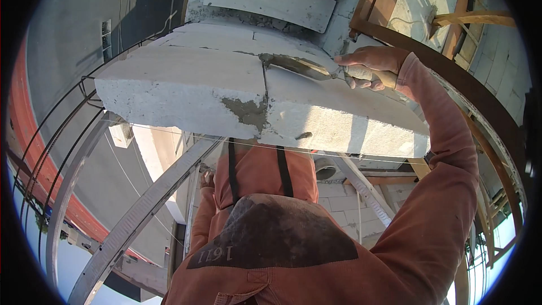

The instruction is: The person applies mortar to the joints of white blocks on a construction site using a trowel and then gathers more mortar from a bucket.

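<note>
Grey-smeared fingers of my right hand (372, 65) are closed round the handle of a mortar-coated trowel (296, 68). The blade lies over the top of white blocks, its tip at the joint between a left block (175, 96) and a right block (344, 124). Grey mortar (245, 110) is smeared on the front faces beside that joint. My left hand (206, 178) hangs low below the blocks, beside my body and near a metal bar. It is small and partly shadowed, so I cannot make out whether it grips anything.
More blocks (268, 0) lie behind the worked row. Bare rebar (68, 113) projects on the left above a lower grey surface (73, 22). Sloping metal props (141, 209) stand below. Timber formwork (474, 18) and a curved-looking brown beam (485, 101) line the right.
</note>
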Demonstrator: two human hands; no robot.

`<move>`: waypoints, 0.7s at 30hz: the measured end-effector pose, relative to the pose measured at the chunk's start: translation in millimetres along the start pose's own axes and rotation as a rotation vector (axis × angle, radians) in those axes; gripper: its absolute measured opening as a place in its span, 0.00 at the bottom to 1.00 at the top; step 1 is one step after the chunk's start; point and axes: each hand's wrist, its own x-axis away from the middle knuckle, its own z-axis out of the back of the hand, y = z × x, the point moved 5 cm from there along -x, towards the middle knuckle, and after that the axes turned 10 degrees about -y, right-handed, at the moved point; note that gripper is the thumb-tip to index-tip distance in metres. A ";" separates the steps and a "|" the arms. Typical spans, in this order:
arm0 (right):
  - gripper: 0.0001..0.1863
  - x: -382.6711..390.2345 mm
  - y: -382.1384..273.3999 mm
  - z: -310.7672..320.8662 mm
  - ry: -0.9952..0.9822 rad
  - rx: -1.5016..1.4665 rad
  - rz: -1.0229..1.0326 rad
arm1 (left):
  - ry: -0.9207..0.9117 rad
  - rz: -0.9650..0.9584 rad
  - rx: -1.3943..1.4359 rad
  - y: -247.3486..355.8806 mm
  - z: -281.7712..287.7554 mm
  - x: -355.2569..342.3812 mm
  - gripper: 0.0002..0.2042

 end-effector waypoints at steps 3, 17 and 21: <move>0.30 -6.4 3.0 2.2 -0.076 0.048 -0.043 | -0.008 -0.001 0.037 -2.3 -7.9 0.1 0.31; 0.35 58.9 -66.0 -23.0 0.259 0.972 -0.110 | 0.070 -0.072 -0.106 22.5 -21.2 -9.4 0.30; 0.37 30.5 -34.2 17.7 0.292 0.665 -0.083 | 0.001 -0.283 -0.359 19.6 -19.4 -6.7 0.18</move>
